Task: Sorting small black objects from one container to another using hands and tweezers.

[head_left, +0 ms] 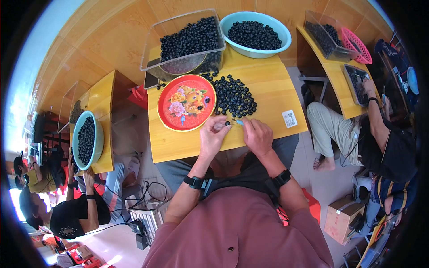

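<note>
Mid-frame, I see a black ball (227,123) pinched in the left hand (214,134); the right hand (259,136) grips a blue tool (240,122), tip near the ball. Above lie a red tray (170,118) and a dark heap (234,96).

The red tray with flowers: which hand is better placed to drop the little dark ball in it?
Probably the left hand: it has the dark ball at its fingertips and is nearer the red tray. The right hand holds a light-blue tool.
</note>
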`<move>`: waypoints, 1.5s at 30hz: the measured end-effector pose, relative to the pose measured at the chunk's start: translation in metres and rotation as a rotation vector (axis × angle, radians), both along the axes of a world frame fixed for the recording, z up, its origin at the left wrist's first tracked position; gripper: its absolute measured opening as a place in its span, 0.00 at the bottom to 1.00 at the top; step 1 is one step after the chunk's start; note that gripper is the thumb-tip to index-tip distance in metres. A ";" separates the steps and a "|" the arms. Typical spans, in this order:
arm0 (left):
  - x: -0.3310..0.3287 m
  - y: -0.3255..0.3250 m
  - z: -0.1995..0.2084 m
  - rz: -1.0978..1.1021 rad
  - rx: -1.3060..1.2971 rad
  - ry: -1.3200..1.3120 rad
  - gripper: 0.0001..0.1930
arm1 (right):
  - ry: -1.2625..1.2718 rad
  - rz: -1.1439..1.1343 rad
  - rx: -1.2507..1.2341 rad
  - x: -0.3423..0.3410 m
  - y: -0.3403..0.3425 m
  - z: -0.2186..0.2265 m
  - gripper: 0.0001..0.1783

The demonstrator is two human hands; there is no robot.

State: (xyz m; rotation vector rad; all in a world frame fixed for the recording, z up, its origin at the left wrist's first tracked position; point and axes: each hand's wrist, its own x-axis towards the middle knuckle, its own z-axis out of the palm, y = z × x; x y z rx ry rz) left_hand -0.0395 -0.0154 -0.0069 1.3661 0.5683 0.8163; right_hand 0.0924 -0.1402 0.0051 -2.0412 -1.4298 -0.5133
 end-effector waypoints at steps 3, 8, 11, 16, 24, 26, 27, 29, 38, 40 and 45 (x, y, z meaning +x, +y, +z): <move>-0.002 0.003 -0.002 0.000 0.123 0.073 0.09 | -0.004 0.003 0.000 -0.001 0.000 0.002 0.07; -0.003 0.002 0.001 0.011 0.171 0.064 0.06 | -0.009 -0.001 0.018 0.000 0.000 0.001 0.07; -0.006 0.002 0.009 0.116 0.266 0.074 0.07 | -0.008 -0.001 0.045 -0.001 0.001 0.001 0.07; -0.015 0.050 0.033 0.270 0.707 0.294 0.08 | -0.002 -0.004 0.050 -0.001 -0.001 0.002 0.06; -0.002 0.049 0.051 0.170 1.159 0.499 0.12 | 0.009 -0.001 0.065 0.000 -0.001 -0.001 0.07; 0.005 0.042 0.050 0.147 1.217 0.542 0.13 | 0.006 -0.008 0.059 -0.001 -0.002 -0.001 0.07; 0.007 0.040 0.048 0.129 1.275 0.588 0.14 | 0.004 -0.009 0.055 -0.001 -0.001 0.000 0.07; 0.011 0.038 0.044 0.130 1.289 0.606 0.15 | 0.006 -0.003 0.057 -0.002 -0.001 0.002 0.07; 0.004 0.025 0.036 0.084 1.250 0.561 0.12 | 0.006 -0.007 0.066 -0.001 -0.002 0.001 0.06; -0.003 0.018 0.035 0.075 1.081 0.452 0.14 | 0.009 -0.005 0.069 -0.001 -0.002 0.001 0.06; 0.001 0.003 0.019 0.050 0.342 0.328 0.12 | 0.009 -0.007 0.055 -0.002 -0.001 0.005 0.05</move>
